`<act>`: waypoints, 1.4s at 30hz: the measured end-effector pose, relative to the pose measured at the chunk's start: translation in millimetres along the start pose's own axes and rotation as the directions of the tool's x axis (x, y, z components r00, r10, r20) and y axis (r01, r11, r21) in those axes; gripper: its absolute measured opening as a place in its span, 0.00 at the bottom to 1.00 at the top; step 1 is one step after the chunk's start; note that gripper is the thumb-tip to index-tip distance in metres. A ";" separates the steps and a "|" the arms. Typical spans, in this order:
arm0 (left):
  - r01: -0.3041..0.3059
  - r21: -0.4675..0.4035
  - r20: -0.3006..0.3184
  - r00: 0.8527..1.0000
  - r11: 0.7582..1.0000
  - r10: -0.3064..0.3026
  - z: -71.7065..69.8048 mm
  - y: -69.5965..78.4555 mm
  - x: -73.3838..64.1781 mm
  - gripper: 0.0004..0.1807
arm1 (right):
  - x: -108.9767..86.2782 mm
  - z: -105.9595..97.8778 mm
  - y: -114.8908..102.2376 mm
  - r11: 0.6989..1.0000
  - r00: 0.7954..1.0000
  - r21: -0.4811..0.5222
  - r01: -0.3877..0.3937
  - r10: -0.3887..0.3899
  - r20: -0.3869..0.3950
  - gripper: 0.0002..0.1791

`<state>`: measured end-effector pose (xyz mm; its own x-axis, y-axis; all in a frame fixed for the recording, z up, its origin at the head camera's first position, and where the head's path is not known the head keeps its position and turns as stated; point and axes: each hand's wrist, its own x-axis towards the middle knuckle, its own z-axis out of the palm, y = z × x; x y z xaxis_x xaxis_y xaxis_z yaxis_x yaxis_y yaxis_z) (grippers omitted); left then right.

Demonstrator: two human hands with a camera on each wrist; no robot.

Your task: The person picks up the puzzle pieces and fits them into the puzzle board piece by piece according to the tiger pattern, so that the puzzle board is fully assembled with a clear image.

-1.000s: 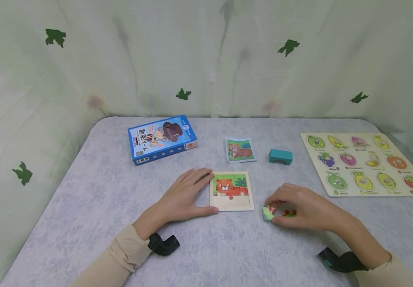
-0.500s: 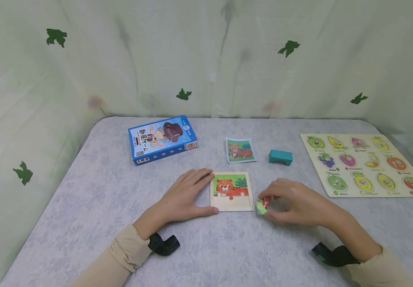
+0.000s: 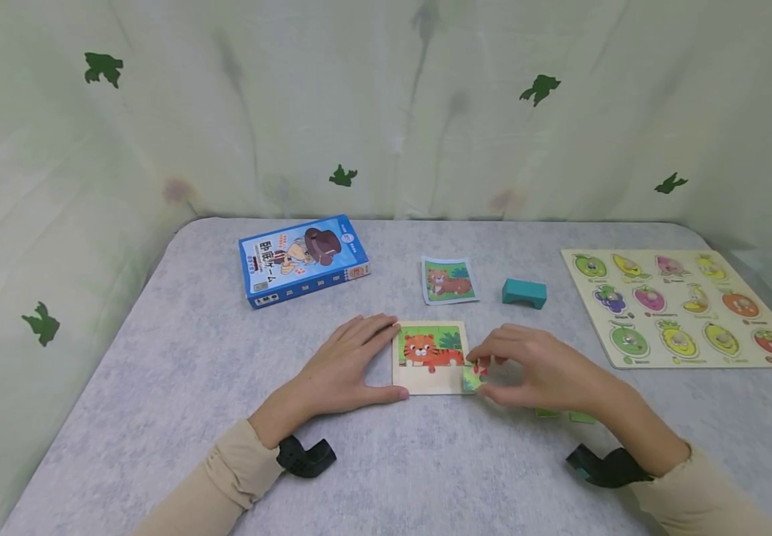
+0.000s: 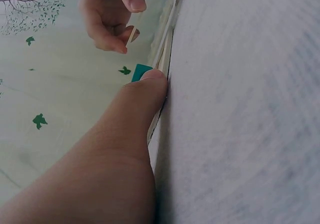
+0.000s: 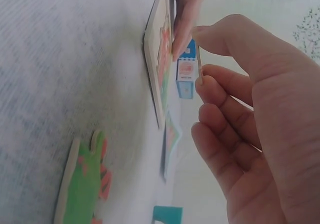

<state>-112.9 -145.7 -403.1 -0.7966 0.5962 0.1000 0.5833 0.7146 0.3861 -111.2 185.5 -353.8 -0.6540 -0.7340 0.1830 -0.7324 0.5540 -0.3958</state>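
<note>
A small square wooden puzzle board [image 3: 429, 381] with an orange tiger picture lies on the table. The upper part of its picture is filled with pieces; bare wood shows along the bottom. My left hand [image 3: 339, 368] rests at the board's left side, index fingertip at the upper left corner and thumb at the lower left. Between thumb and fingers, my right hand [image 3: 533, 365] pinches a green and red puzzle piece [image 3: 472, 379] over the board's lower right edge. Seen edge-on in the right wrist view, the held piece [image 5: 200, 66] is above the board.
Loose green puzzle pieces [image 3: 582, 418] lie partly hidden under my right forearm. Behind the board are a tiger picture card [image 3: 449, 281], a teal block [image 3: 524, 292] and a blue game box [image 3: 304, 260]. A fruit puzzle board [image 3: 687, 309] lies at the right.
My right hand has moved left with the puzzle piece, from the table right of the board to its lower right edge. Loose pieces have come into view beneath it. My left hand stays put.
</note>
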 end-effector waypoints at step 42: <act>-0.005 -0.003 0.008 1.000 1.000 0.005 0.2 -2.3 0.0 0.54 | 48.5 23.7 -20.0 0.998 0.997 0.035 0.061 -0.062 0.039 0.12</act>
<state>-114.2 -147.2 -404.1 -0.7921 0.6030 0.0943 0.5869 0.7102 0.3887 -123.7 129.5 -358.3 -0.5992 -0.7818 0.1724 -0.7639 0.4938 -0.4155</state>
